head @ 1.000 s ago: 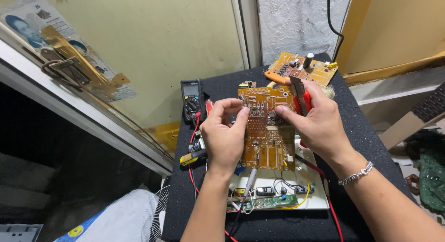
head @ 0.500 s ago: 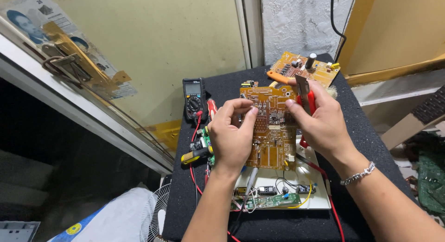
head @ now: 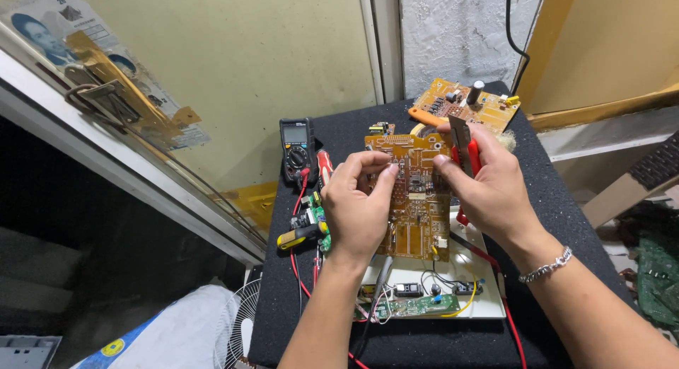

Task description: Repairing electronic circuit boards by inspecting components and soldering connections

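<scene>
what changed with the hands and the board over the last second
The left hand slid its fingers up from the orange circuit board's left edge toward its middle, near the right hand. Unchanged: both hands hold the board, the right keeps the red-handled cutters, and the multimeter stays put.

Small electronics repair bench, cramped workshop corner.

Black cloth-covered table (head: 566, 220) w/ bare orange circuit boards: one at centre (head: 414, 199), another far right (head: 463, 104). Black handheld multimeter (head: 297, 146) w/ red leads at far left, yellow-handled screwdriver (head: 300, 236) left, white tray (head: 474, 270) of small green boards & loose wires near edge. Grimy glass pane (head: 212, 79) left, rough plaster wall (head: 453, 36) behind.
</scene>
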